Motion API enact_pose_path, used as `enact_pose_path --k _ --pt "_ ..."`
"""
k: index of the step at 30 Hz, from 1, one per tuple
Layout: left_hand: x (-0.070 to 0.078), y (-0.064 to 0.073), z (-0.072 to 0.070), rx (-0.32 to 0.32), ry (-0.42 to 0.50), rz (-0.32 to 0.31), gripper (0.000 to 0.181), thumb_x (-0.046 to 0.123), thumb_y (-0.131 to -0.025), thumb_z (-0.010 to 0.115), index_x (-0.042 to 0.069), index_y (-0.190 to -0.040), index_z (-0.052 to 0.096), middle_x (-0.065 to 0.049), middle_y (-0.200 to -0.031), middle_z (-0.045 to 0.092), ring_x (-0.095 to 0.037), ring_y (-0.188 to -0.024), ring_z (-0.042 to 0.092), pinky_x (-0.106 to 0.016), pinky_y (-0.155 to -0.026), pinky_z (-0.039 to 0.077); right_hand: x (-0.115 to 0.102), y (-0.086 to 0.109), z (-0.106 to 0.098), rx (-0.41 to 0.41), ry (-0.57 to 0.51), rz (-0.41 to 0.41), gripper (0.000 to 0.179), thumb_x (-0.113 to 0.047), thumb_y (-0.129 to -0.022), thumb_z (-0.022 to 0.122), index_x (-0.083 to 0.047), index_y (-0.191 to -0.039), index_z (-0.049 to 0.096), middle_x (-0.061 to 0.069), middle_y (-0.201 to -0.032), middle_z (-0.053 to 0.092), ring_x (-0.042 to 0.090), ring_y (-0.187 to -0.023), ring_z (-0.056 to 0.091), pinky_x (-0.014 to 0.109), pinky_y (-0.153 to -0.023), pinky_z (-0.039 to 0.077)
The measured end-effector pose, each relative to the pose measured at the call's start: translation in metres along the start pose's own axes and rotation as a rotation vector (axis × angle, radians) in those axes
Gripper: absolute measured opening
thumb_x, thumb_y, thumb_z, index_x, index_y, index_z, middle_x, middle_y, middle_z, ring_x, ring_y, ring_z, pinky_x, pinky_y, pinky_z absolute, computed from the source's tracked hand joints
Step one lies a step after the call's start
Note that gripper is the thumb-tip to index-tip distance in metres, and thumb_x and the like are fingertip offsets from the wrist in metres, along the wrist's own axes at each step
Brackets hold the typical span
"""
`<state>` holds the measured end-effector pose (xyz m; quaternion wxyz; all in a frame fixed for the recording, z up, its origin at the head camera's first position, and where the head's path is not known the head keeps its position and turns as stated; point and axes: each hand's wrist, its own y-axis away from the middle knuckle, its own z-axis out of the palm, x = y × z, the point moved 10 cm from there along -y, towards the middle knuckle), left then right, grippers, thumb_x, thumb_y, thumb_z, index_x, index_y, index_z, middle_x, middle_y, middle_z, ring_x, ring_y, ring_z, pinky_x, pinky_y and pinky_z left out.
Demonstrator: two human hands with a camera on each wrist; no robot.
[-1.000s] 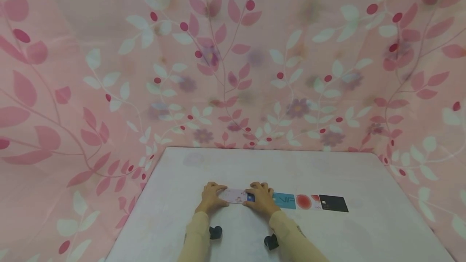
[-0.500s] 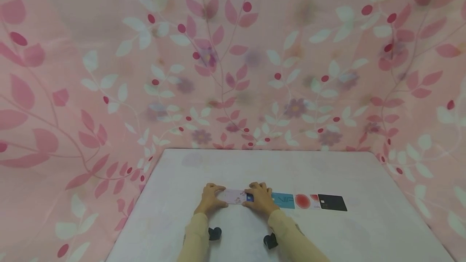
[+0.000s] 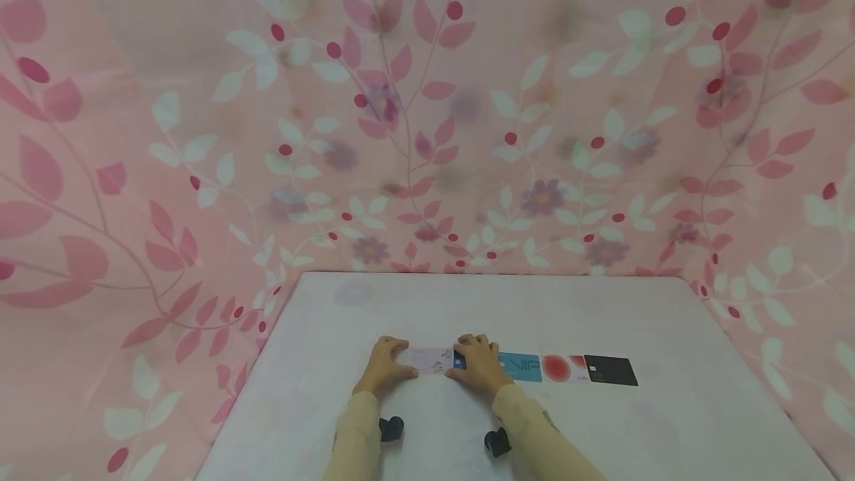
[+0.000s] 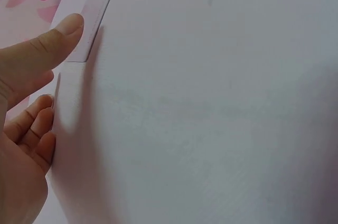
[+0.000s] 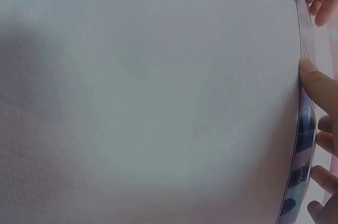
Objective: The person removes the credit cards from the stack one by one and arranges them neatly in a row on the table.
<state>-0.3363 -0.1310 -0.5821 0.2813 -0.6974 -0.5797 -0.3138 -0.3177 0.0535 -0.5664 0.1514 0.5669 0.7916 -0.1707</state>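
A pale pink card (image 3: 430,361) lies flat on the white table at the left end of a row of cards. At its left end is my left hand (image 3: 385,364), thumb and fingers spread around the corners; in the left wrist view the thumb (image 4: 55,39) overlaps the card's edge and the other fingers curl loosely. My right hand (image 3: 482,364) pinches the pink card's right end between thumb and fingers, arched over a dark blue card (image 3: 459,360) and hiding most of it. The right thumb (image 5: 317,84) presses close to where the two cards meet.
Rightward along the row lie a teal VIP card (image 3: 522,367), a white card with a red circle (image 3: 557,369) and a black card (image 3: 611,370). Black wrist mounts (image 3: 392,429) sit by the forearms. Pink floral cloth (image 3: 427,169) hangs behind the table (image 3: 427,303).
My left hand has shifted slightly left, its fingertips easing outward from the pink card's end. The right hand and the cards stay nearly where they were.
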Motion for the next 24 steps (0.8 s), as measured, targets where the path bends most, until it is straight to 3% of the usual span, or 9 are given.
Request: enact_pose_path --k 6,15,24 --pt "0.005 0.003 0.000 -0.006 0.001 0.018 0.064 0.014 -0.063 0.085 -0.008 -0.116 0.058 -0.022 -0.117 0.054 -0.042 -0.114 0.048 -0.053 -0.103 0.034 0.003 0.001 0.000 0.001 0.005 0.003 0.060 -0.040 -0.074 0.077 -0.001 -0.116 0.063 0.012 -0.122 0.058 0.034 -0.111 0.047 0.055 -0.091 0.035" --pt "0.009 0.008 -0.004 -0.005 0.059 -0.027 0.070 0.014 -0.063 0.085 -0.008 -0.121 0.054 -0.025 -0.123 0.054 -0.044 -0.120 0.045 -0.053 -0.105 0.032 0.004 0.000 -0.011 0.064 -0.099 -0.020 0.047 -0.030 -0.078 0.076 0.003 -0.109 0.065 0.018 -0.113 0.064 0.035 -0.107 0.055 0.053 -0.093 0.040" --pt "0.026 0.018 -0.012 0.085 0.096 0.067 0.063 0.019 -0.066 0.085 -0.007 -0.116 0.057 -0.022 -0.114 0.060 -0.041 -0.108 0.054 -0.051 -0.093 0.044 0.010 0.009 -0.027 0.136 -0.229 0.014 0.038 -0.024 -0.085 0.069 0.005 -0.110 0.064 0.019 -0.107 0.066 0.036 -0.103 0.059 0.048 -0.091 0.046"
